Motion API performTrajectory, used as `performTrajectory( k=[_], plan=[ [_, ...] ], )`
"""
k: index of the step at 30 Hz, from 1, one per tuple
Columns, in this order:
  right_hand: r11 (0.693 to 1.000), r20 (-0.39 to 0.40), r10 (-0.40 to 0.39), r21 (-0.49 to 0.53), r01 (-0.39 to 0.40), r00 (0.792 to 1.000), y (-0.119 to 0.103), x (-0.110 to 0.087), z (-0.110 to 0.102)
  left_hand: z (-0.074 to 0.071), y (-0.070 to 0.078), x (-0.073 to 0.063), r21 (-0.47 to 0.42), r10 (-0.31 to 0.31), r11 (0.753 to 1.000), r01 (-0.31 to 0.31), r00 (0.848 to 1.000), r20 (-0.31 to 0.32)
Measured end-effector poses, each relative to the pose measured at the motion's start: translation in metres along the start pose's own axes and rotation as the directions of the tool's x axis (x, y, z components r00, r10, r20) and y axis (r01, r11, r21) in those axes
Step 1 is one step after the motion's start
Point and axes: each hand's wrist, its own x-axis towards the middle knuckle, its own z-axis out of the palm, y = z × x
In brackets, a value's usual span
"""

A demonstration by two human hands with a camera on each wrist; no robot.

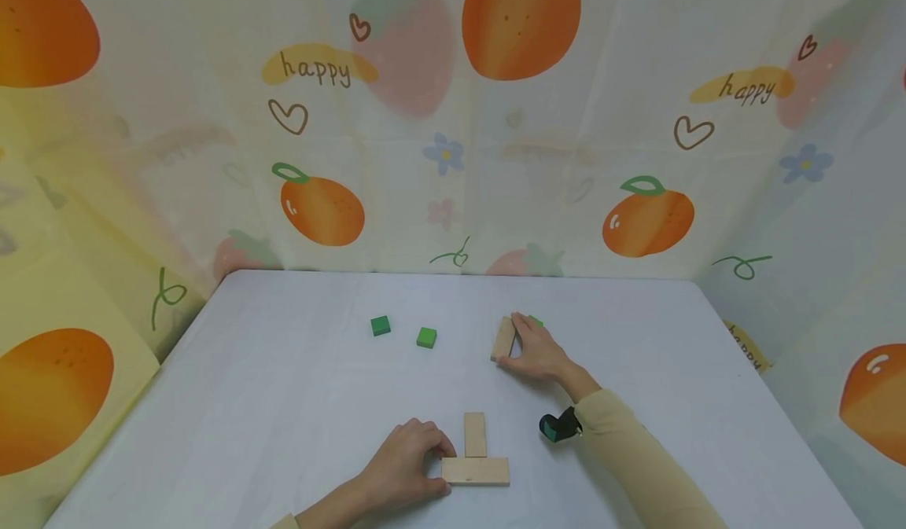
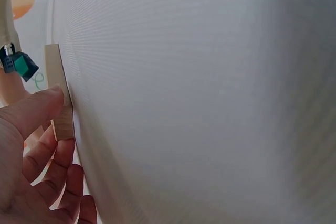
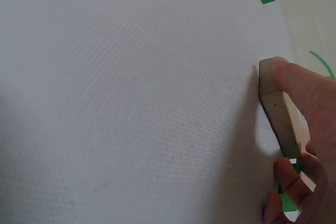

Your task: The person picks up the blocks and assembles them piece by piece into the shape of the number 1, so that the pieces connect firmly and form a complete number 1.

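Note:
Near the front of the table, my left hand (image 1: 405,466) pinches the left end of a plain wooden block (image 1: 488,472) lying crosswise. A second wooden block (image 1: 475,435) lies lengthwise behind it, end against its long side, the two making an upside-down T. Farther back, my right hand (image 1: 539,350) grips another wooden block (image 1: 503,339) by its two ends. The right wrist view shows the thumb on the near end of this block (image 3: 281,119) and fingers at its far end. Partly hidden behind those fingers is a green block (image 3: 287,202).
Two small green blocks, one dark (image 1: 381,325) and one lighter (image 1: 426,338), lie at the back of the white table (image 1: 283,387). A black wrist camera (image 1: 559,425) hangs at the right sleeve. Behind the table is a fruit-printed cloth (image 1: 538,136).

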Motion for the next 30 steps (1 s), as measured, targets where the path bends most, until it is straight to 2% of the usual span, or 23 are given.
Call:
performTrajectory(
  k=[17, 30],
  plan=[
    [1.0, -0.054, 0.013, -0.014, -0.013, 0.998, 0.0012, -0.0007, 0.0041, 0.0002, -0.0006, -0.0002, 0.009, -0.005, 1.0, 0.005, 1.0, 0.002],
    [0.999, -0.072, -0.035, 0.001, 0.035, 0.997, 0.0027, -0.0033, 0.0031, -0.0002, -0.0003, 0.0, 0.002, -0.019, 1.0, 0.019, 1.0, 0.011]
  ],
)
